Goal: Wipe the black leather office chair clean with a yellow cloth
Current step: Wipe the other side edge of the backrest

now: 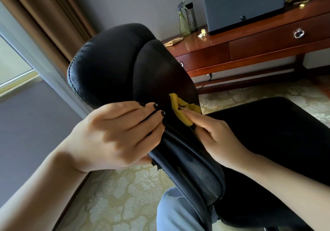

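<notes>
The black leather office chair (110, 60) fills the middle of the head view, its padded backrest tilted toward me and its seat (267, 127) stretching to the right. My left hand (114, 134) grips the edge of the backrest, fingers wrapped over the leather seam. My right hand (214, 136) presses a bunched yellow cloth (180, 109) against the front face of the backrest, just right of my left fingertips. Part of the cloth is hidden under my right fingers.
A wooden desk (250, 48) with drawers stands behind the chair, carrying a green spray bottle (184, 23), a grey bottle (192, 18), a second cloth (173, 42) and a dark box (241, 3). Brown curtain (41, 16) and window at left. Patterned carpet (125, 195) below.
</notes>
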